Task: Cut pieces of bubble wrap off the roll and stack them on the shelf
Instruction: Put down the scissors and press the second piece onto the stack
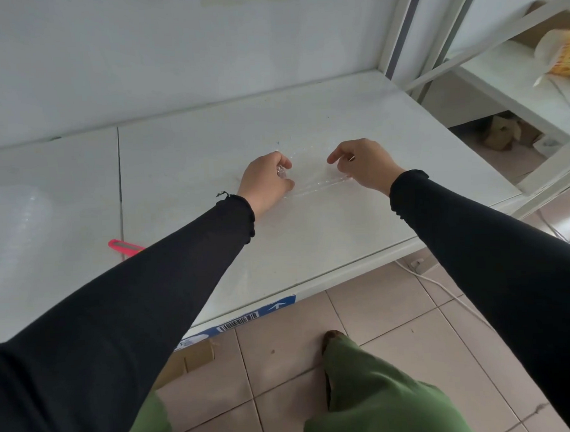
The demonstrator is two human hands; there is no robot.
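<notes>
A clear piece of bubble wrap point(311, 179) lies on the white shelf point(194, 148), stretched between my two hands. My left hand point(266, 181) grips its left end, with crumpled wrap showing between the curled fingers. My right hand point(364, 166) pinches the right end near the heel of the palm, fingers curled. A pink cutter point(125, 246) lies on the shelf at the left, partly hidden by my left sleeve. The bubble wrap roll point(17, 222) rests at the far left of the shelf, faint and translucent.
A white metal upright point(396, 27) stands at the shelf's back right. A neighbouring rack point(512, 88) at the right holds a yellow and white bag point(559, 57). A cardboard box point(191, 354) and a white cable point(441, 284) lie on the tiled floor below.
</notes>
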